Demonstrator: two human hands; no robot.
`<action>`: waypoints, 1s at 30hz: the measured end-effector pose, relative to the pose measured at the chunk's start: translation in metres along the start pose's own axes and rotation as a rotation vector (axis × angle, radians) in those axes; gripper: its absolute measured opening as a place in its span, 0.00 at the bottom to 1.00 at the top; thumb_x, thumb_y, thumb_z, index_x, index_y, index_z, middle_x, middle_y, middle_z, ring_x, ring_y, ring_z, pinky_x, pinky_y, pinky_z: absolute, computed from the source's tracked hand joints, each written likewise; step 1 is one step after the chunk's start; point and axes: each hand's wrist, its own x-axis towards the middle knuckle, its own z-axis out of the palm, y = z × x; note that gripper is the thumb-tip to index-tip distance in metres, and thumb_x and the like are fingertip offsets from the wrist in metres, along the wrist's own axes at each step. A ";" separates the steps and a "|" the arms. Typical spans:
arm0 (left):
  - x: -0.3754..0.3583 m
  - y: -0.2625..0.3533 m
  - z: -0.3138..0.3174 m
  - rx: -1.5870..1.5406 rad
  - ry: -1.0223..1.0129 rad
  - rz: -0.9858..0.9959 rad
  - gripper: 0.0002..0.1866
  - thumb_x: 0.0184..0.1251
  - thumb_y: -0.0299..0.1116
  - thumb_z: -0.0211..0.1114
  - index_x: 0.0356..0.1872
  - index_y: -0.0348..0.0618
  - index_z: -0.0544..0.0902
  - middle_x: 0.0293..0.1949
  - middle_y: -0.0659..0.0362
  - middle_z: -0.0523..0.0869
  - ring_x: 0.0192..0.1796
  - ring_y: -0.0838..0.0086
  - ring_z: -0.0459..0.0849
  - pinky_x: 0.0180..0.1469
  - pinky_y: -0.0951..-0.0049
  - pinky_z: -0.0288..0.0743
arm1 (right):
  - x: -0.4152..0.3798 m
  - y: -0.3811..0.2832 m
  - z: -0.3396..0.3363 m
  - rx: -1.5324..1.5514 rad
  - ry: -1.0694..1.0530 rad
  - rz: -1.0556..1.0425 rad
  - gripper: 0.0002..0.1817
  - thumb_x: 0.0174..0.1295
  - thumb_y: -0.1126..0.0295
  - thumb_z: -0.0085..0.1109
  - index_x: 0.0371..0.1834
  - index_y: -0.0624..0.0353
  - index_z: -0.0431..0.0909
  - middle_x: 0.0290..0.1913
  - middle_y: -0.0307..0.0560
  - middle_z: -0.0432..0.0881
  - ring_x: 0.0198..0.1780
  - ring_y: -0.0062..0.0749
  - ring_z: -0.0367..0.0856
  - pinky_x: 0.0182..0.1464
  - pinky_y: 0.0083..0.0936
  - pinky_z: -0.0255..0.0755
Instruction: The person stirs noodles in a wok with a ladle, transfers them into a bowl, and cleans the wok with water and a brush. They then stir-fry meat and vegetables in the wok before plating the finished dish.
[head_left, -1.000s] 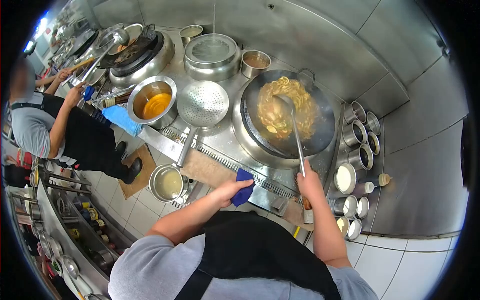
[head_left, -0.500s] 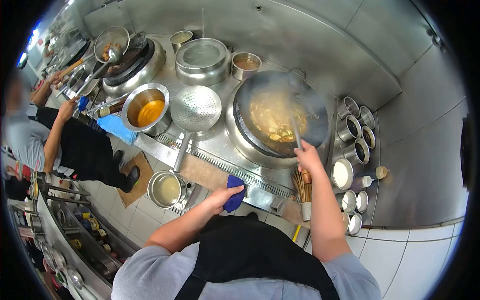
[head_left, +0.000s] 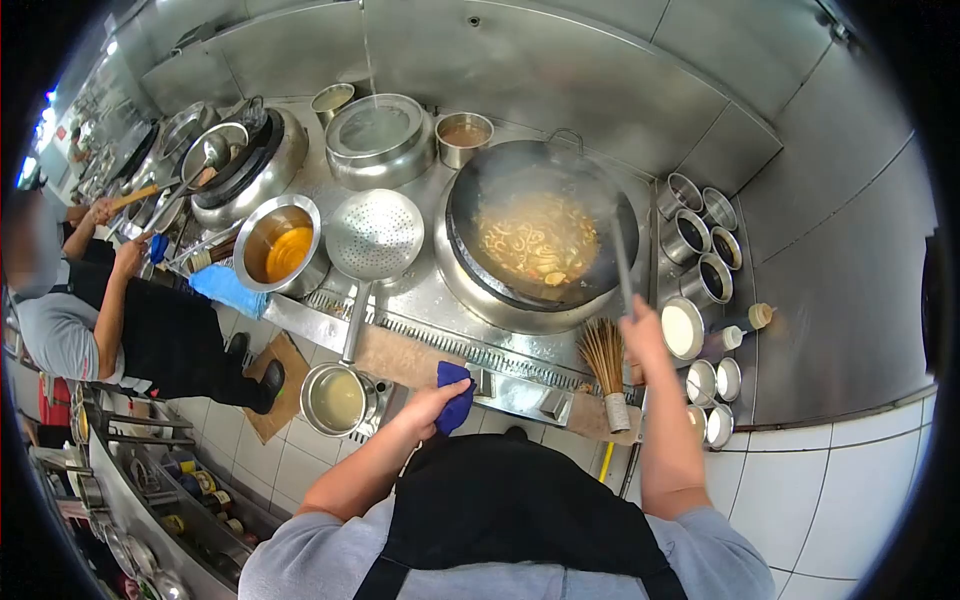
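My right hand (head_left: 643, 338) is closed around the handle of a long metal ladle (head_left: 622, 255). The ladle reaches up to the right wall of a dark wok (head_left: 540, 155), and steam and blur hide its head. Noodle-like food with sauce (head_left: 540, 240) lies in the bottom of the wok, which rests on a round steel burner. My left hand (head_left: 428, 405) grips a folded dark blue cloth (head_left: 457, 400) in front of the stove edge, apart from the wok.
Left of the wok are a perforated strainer (head_left: 375, 235), a pot of orange liquid (head_left: 250, 240) and a lower pot (head_left: 335, 400). A bamboo brush (head_left: 604, 365) lies by the front edge. Several seasoning containers (head_left: 683, 328) line the right. A co-worker (head_left: 150, 310) cooks at the left.
My right hand and the ladle have swung right and slightly down, away from the food. My left hand still holds the cloth. The co-worker's strainer and ladle have lowered, and the view has shifted a little.
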 end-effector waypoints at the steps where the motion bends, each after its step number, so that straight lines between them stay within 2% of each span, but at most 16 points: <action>1: 0.002 0.002 0.005 0.009 -0.015 0.004 0.20 0.60 0.43 0.69 0.45 0.39 0.79 0.36 0.61 0.83 0.35 0.76 0.81 0.36 0.76 0.75 | -0.008 -0.001 0.015 0.066 -0.099 0.007 0.31 0.59 0.73 0.52 0.69 0.61 0.63 0.22 0.45 0.76 0.14 0.28 0.73 0.14 0.26 0.67; 3: 0.004 0.004 0.012 0.023 -0.027 0.007 0.19 0.61 0.43 0.69 0.44 0.39 0.79 0.36 0.61 0.83 0.34 0.76 0.81 0.36 0.76 0.75 | -0.039 -0.024 0.025 0.258 -0.357 -0.021 0.30 0.59 0.75 0.52 0.68 0.62 0.64 0.20 0.42 0.73 0.14 0.25 0.71 0.13 0.24 0.65; 4: 0.005 0.006 0.013 0.031 -0.037 0.014 0.19 0.61 0.43 0.69 0.44 0.39 0.79 0.35 0.61 0.83 0.34 0.76 0.81 0.36 0.76 0.75 | -0.041 -0.026 0.017 0.266 -0.355 -0.020 0.30 0.59 0.75 0.52 0.68 0.62 0.64 0.20 0.42 0.73 0.14 0.25 0.71 0.13 0.24 0.65; 6: 0.002 0.010 0.015 0.033 -0.036 0.019 0.18 0.61 0.43 0.69 0.44 0.40 0.79 0.35 0.62 0.83 0.34 0.77 0.81 0.36 0.76 0.74 | -0.040 -0.027 0.002 0.516 -0.439 0.021 0.30 0.59 0.76 0.51 0.68 0.60 0.63 0.19 0.38 0.71 0.12 0.23 0.68 0.13 0.23 0.64; 7: 0.000 0.010 0.014 0.027 -0.036 0.021 0.17 0.61 0.42 0.68 0.43 0.40 0.79 0.35 0.62 0.83 0.34 0.77 0.81 0.35 0.76 0.74 | -0.034 -0.027 -0.004 0.496 -0.386 0.010 0.29 0.60 0.78 0.50 0.68 0.58 0.64 0.18 0.36 0.69 0.11 0.22 0.65 0.13 0.23 0.63; 11: -0.009 0.010 0.008 0.029 0.018 0.004 0.17 0.62 0.43 0.68 0.42 0.41 0.79 0.33 0.62 0.82 0.32 0.77 0.80 0.33 0.76 0.74 | 0.013 -0.033 -0.010 0.071 -0.015 -0.146 0.30 0.60 0.74 0.50 0.68 0.60 0.63 0.20 0.41 0.73 0.11 0.26 0.70 0.14 0.25 0.67; 13: -0.016 0.010 0.010 0.047 0.033 0.016 0.18 0.61 0.43 0.68 0.42 0.40 0.79 0.33 0.62 0.82 0.30 0.77 0.80 0.33 0.76 0.74 | 0.027 -0.024 0.004 0.073 -0.022 -0.141 0.30 0.59 0.73 0.50 0.69 0.61 0.62 0.22 0.44 0.75 0.12 0.29 0.71 0.15 0.27 0.68; 15: -0.018 0.010 0.011 0.078 0.041 0.015 0.19 0.61 0.44 0.69 0.43 0.40 0.78 0.32 0.62 0.81 0.31 0.77 0.79 0.33 0.76 0.74 | 0.014 -0.028 0.026 0.165 -0.120 -0.008 0.28 0.58 0.74 0.49 0.66 0.60 0.66 0.25 0.48 0.79 0.14 0.32 0.75 0.18 0.29 0.69; 17: -0.016 0.008 0.010 0.086 0.042 0.013 0.20 0.61 0.45 0.69 0.44 0.39 0.78 0.33 0.62 0.81 0.32 0.77 0.80 0.33 0.75 0.74 | -0.015 -0.033 0.034 0.314 -0.370 0.016 0.28 0.58 0.74 0.50 0.65 0.59 0.66 0.21 0.43 0.74 0.14 0.29 0.72 0.17 0.29 0.67; 18: -0.015 0.008 0.010 0.081 0.031 0.014 0.21 0.61 0.45 0.69 0.44 0.39 0.77 0.34 0.61 0.81 0.32 0.76 0.80 0.34 0.75 0.74 | -0.024 -0.031 0.028 0.419 -0.486 -0.061 0.28 0.59 0.74 0.52 0.66 0.58 0.66 0.20 0.38 0.69 0.13 0.25 0.69 0.15 0.26 0.65; 21: -0.011 0.009 0.008 0.072 0.018 0.013 0.21 0.61 0.45 0.68 0.45 0.39 0.77 0.34 0.61 0.81 0.33 0.76 0.80 0.34 0.75 0.74 | -0.046 -0.031 -0.009 0.511 -0.524 -0.030 0.29 0.59 0.74 0.54 0.67 0.58 0.66 0.20 0.38 0.70 0.13 0.23 0.68 0.14 0.24 0.64; 22: -0.011 0.009 0.007 0.069 0.014 0.011 0.21 0.61 0.45 0.68 0.45 0.39 0.77 0.35 0.61 0.81 0.33 0.76 0.80 0.34 0.75 0.74 | -0.048 -0.028 -0.015 0.495 -0.412 -0.016 0.28 0.60 0.75 0.54 0.67 0.58 0.66 0.20 0.36 0.69 0.13 0.22 0.67 0.14 0.22 0.65; 23: -0.011 0.009 0.007 0.065 0.015 0.007 0.21 0.61 0.45 0.68 0.45 0.39 0.77 0.35 0.61 0.81 0.33 0.76 0.80 0.34 0.75 0.74 | -0.038 -0.014 -0.017 0.435 -0.327 -0.070 0.31 0.61 0.75 0.54 0.70 0.58 0.61 0.21 0.37 0.70 0.13 0.21 0.66 0.13 0.21 0.64; 26: -0.011 0.012 0.010 0.062 0.000 0.022 0.20 0.61 0.44 0.68 0.44 0.39 0.78 0.34 0.61 0.81 0.33 0.76 0.80 0.33 0.75 0.74 | -0.027 -0.014 -0.026 0.063 -0.040 -0.057 0.30 0.60 0.72 0.52 0.69 0.61 0.61 0.23 0.47 0.77 0.14 0.28 0.74 0.16 0.28 0.70; 29: -0.006 0.015 0.017 0.064 0.011 0.032 0.18 0.61 0.44 0.68 0.42 0.39 0.79 0.33 0.61 0.82 0.33 0.76 0.80 0.33 0.75 0.73 | -0.041 -0.004 0.003 0.157 -0.008 0.057 0.28 0.60 0.73 0.52 0.67 0.62 0.64 0.22 0.47 0.77 0.13 0.30 0.74 0.17 0.28 0.71; 30: -0.003 0.013 0.016 0.067 0.003 0.019 0.18 0.61 0.44 0.68 0.41 0.39 0.79 0.33 0.61 0.82 0.33 0.76 0.80 0.33 0.75 0.74 | -0.051 -0.006 0.019 0.206 -0.106 0.064 0.26 0.61 0.73 0.52 0.65 0.63 0.66 0.22 0.46 0.76 0.13 0.30 0.74 0.17 0.28 0.70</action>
